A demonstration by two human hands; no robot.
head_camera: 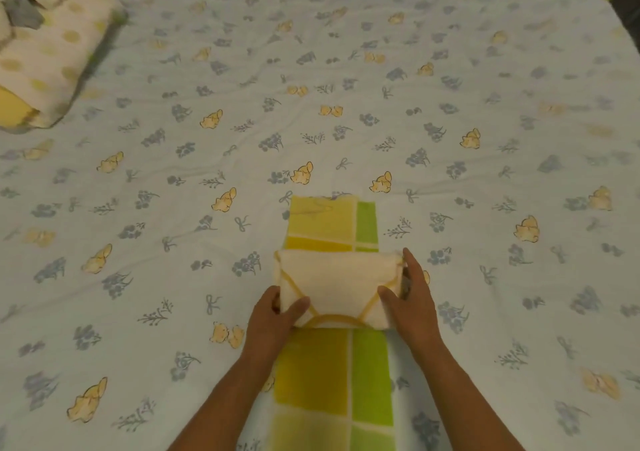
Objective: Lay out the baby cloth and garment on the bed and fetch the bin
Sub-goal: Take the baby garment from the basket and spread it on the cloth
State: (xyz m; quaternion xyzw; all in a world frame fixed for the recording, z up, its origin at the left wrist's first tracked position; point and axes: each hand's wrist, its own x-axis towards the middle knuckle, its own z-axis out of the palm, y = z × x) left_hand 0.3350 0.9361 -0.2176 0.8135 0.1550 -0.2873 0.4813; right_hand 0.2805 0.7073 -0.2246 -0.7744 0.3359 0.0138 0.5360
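- Two forearms are seen, and both are bare from the bottom edge of the view up to the wrists; no sleeve is worn on the visible part.
- The left hand (273, 315) is left uncovered.
- The right hand (412, 298) is likewise left uncovered.
- The fingernails are cut short, as far as can be made out.

Home bedroom: printed bed sheet (450, 70) (flowers, bows), dotted pillows (52, 52).
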